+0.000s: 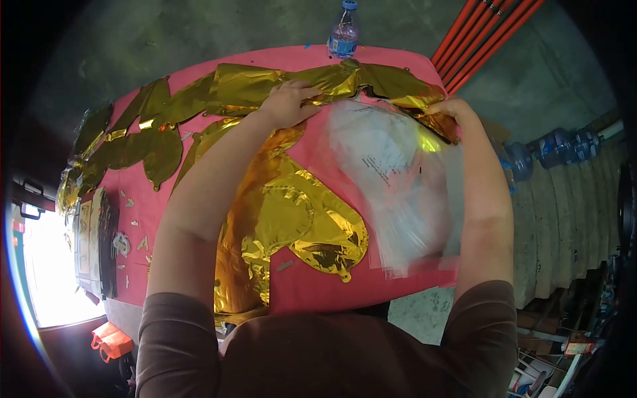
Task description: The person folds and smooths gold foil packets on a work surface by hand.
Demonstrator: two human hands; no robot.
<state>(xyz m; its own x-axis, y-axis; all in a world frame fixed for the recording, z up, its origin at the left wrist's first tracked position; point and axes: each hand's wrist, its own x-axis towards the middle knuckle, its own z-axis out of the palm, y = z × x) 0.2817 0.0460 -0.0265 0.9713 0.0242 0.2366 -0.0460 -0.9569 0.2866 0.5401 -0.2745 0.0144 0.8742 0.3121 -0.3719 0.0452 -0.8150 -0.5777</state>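
Observation:
Flat gold foil balloons lie spread over a pink-covered table (312, 295). My left hand (290, 104) rests with fingers stretched out on the long foil balloon (245, 87) along the far side. At the far right, my right hand (452, 111) has its fingers closed on the darker end of a gold foil balloon (411, 101). Between my arms is a pile of clear plastic bags (391, 172), with some small print on top. Another gold foil balloon (325, 222), wrinkled and with a small tab, lies nearer my body.
A small water bottle (343, 33) stands at the far edge. Orange-red poles (484, 40) lean beyond the far right corner. Large blue water jugs (557, 147) lie at right. On the left are a paper stack (99, 239), pale scraps (142, 243) and an orange bag (111, 339) below.

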